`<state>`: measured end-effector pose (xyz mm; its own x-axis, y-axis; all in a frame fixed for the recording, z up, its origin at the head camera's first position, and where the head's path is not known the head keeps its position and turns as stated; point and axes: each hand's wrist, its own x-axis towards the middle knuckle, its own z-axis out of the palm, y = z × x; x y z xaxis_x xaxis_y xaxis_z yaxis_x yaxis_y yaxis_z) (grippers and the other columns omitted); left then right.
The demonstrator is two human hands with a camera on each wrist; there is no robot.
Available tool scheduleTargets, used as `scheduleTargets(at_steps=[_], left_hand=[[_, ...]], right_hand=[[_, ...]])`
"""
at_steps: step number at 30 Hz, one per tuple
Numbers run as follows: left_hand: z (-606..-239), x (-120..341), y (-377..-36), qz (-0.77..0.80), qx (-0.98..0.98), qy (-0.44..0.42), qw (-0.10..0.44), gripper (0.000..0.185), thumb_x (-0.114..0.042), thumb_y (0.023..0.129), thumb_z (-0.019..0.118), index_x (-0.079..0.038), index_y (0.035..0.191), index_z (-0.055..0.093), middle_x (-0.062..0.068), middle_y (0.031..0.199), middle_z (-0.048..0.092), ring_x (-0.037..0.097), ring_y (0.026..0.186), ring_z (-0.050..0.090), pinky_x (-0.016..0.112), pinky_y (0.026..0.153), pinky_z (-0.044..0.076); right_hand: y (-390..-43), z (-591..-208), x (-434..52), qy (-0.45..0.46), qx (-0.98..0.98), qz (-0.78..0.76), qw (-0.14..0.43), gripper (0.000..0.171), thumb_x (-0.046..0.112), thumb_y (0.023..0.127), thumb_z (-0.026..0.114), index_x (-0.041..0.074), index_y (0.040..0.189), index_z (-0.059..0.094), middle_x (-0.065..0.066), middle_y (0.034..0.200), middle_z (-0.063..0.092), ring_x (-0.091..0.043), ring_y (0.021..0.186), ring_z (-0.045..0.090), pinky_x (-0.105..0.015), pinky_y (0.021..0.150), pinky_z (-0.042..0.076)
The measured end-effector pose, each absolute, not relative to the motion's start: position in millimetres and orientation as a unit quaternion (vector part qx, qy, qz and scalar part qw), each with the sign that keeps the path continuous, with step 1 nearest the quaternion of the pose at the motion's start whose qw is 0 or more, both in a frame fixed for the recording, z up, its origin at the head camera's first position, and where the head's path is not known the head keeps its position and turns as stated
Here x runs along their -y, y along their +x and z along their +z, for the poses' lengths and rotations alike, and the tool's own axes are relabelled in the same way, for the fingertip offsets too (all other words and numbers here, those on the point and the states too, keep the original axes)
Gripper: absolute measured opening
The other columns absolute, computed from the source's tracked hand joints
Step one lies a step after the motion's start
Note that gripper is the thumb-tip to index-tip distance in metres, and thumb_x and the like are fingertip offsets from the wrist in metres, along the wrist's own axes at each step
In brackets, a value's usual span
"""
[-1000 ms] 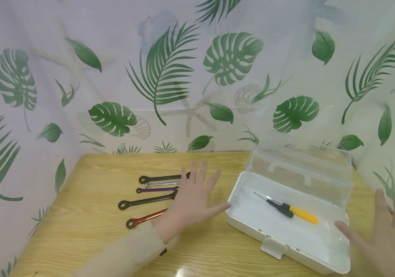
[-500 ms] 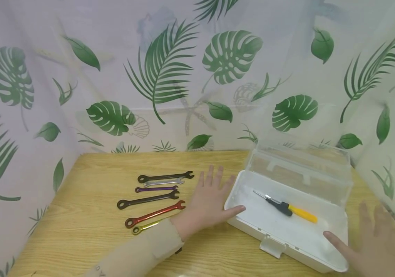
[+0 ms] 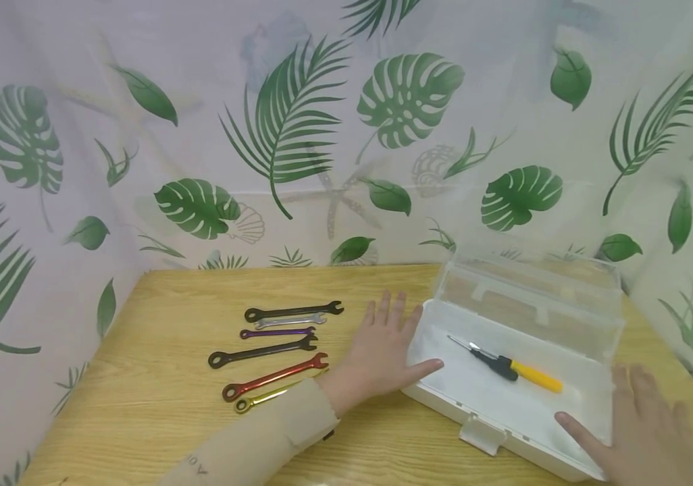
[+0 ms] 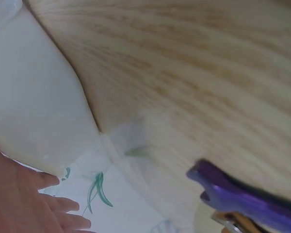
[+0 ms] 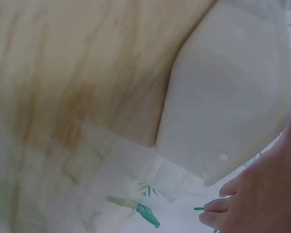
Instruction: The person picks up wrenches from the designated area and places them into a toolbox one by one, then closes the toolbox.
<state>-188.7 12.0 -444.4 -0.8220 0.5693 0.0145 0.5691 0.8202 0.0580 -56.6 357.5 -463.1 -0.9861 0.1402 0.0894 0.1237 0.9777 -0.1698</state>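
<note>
White plastic box point(image 3: 504, 405) sitting open on the right half of the wooden table point(image 3: 158, 378), clear lid point(image 3: 529, 297) tipped up at the far side, latch tab hanging off the near edge. Inside, a screwdriver point(image 3: 507, 368) with yellow handle, black collar and thin blade lying diagonally on the floor of the box.

Right end of the box partly covered by the right hand point(image 3: 644, 432), itself cut off by the bottom edge. Wrist views blurred: only a pale box corner, wood grain and fingertips point(image 4: 63, 204), plus a purple wrench head point(image 4: 242, 199).

Left hand point(image 3: 383, 351) flat with fingers spread, palm against the box's left end, thumb along its near-left corner. Right hand likewise flat and spread, gripping nothing, thumb over the near rim. Box squarely between both hands. Six wrenches point(image 3: 273, 351) lined up just left of the left hand.
</note>
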Motion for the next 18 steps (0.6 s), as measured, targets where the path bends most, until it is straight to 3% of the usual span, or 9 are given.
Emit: scheduleTargets(at_steps=[9,18], left_hand=[[-443.7,-13.4,-189.0,0.021,-0.953,0.303,0.012,0.098,-0.082,0.1,0.031,-0.018,0.172,0.012,0.015,0.179,0.009,0.038,0.166,0.009,0.053,0.135,0.018],[-441.3,-12.3,-187.2,0.027,-0.95,0.312,0.018,0.098,-0.08,0.102,0.033,-0.015,0.172,0.013,0.015,0.179,0.011,0.037,0.166,0.011,0.052,0.135,0.02]], right_hand=[[-60.0,-470.8,-359.1,-0.062,0.995,0.074,0.036,0.121,0.074,0.097,0.058,-0.031,0.147,0.024,-0.051,0.158,0.017,-0.066,0.147,0.019,-0.085,0.117,0.007],[-63.0,-467.0,-361.2,-0.041,0.997,0.068,0.011,0.115,0.072,0.097,0.059,-0.037,0.128,0.037,-0.053,0.154,0.024,-0.066,0.143,0.025,-0.087,0.109,0.022]])
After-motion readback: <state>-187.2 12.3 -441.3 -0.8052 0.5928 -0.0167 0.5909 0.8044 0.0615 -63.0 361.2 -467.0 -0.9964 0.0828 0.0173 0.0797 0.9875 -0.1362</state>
